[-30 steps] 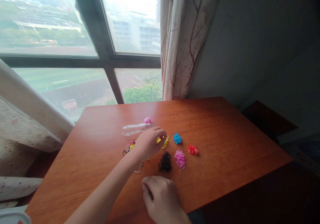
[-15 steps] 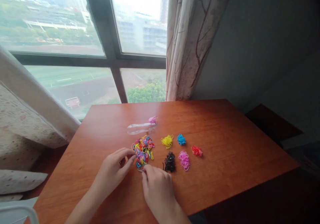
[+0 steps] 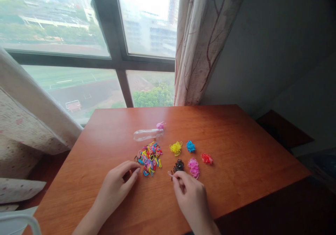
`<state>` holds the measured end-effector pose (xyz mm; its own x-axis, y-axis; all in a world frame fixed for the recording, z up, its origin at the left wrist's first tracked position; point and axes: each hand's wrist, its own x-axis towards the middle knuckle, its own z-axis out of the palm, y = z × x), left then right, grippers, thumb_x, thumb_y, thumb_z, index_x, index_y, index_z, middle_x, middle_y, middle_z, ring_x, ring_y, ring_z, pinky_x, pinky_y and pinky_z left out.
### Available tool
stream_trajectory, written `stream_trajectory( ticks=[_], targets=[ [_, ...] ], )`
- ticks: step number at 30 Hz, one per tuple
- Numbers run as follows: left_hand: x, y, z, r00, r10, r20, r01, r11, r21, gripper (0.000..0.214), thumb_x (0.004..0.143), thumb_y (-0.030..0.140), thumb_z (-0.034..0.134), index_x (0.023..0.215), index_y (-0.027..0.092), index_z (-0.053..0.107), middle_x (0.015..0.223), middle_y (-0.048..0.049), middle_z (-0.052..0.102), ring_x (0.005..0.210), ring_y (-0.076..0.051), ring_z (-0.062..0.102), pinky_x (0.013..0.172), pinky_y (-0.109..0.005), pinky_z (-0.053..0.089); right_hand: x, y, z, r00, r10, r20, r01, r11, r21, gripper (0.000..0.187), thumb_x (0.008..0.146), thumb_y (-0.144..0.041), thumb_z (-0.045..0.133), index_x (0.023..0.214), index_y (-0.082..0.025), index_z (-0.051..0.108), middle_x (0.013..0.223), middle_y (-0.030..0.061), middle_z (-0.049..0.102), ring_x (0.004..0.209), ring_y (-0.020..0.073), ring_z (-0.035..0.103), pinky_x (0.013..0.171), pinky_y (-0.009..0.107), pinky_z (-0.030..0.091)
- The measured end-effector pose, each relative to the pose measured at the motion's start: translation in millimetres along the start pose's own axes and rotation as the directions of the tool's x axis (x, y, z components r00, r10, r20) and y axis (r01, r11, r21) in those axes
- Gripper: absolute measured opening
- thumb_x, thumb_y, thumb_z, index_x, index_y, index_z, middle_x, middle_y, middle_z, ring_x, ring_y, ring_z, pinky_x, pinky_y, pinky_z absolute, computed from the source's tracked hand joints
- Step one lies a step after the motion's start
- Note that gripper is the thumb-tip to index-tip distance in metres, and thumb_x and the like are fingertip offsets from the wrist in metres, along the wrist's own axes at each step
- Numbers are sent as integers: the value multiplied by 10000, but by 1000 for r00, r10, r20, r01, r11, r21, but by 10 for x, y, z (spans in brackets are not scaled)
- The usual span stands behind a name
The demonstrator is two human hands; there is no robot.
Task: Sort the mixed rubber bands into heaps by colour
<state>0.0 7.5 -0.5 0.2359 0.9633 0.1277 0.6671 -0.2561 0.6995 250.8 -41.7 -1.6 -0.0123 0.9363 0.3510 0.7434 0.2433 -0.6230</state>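
Observation:
A mixed heap of small coloured rubber bands (image 3: 149,156) lies on the wooden table (image 3: 236,137). To its right sit sorted little piles: yellow (image 3: 175,148), blue (image 3: 190,146), red (image 3: 207,158), pink (image 3: 193,167) and black (image 3: 179,165). My right hand (image 3: 191,197) pinches one pale band (image 3: 170,174) just in front of the black pile. My left hand (image 3: 117,185) rests on the table left of the mixed heap, fingers loosely curled, fingertips near its edge, nothing in them that I can see. A clear small bottle with a pink cap (image 3: 147,133) lies on its side behind the heap.
A window (image 3: 105,42) and patterned curtains (image 3: 202,42) stand behind the table. A grey wall is at the right. A dark low surface (image 3: 283,130) lies beyond the table's right edge. Cushions (image 3: 23,137) sit at the left.
My left hand drew back from the yellow pile to the near left of the mixed heap. My right hand picked a pale band at the heap's front and carried it right toward the black pile.

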Motion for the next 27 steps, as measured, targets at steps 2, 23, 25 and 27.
stream_trajectory(
  ticks=[2,23,25,27],
  targets=[
    [5,19,0,1000,-6,23,5,1000,15,222,931,349,516,911,216,693,782,4,693,630,-134,588,614,-227,448,-12,233,-171,997,38,-61,-41,998,-57,261,996,-333,462,857,-219,651,651,-8,654,531,130,611,552,219,372],
    [-3,56,17,998,21,56,-28,992,123,200,932,320,498,964,240,679,847,-2,699,715,-147,646,664,-228,477,22,700,-415,998,11,-65,-25,975,-220,324,1010,-395,436,875,-218,672,662,1,676,531,146,626,550,235,407],
    [-13,45,25,998,23,64,-32,989,142,193,929,310,498,983,250,674,839,6,686,700,-141,640,649,-223,472,17,699,-422,998,11,-67,-25,974,-224,301,1004,-384,449,893,-219,675,680,2,687,541,149,636,554,238,411],
    [-22,41,31,997,24,72,-35,986,163,189,926,299,499,993,260,672,832,15,673,690,-137,635,642,-221,466,10,681,-423,998,11,-70,-25,977,-213,276,999,-361,457,912,-220,678,714,6,703,567,152,654,569,236,424]
  ],
)
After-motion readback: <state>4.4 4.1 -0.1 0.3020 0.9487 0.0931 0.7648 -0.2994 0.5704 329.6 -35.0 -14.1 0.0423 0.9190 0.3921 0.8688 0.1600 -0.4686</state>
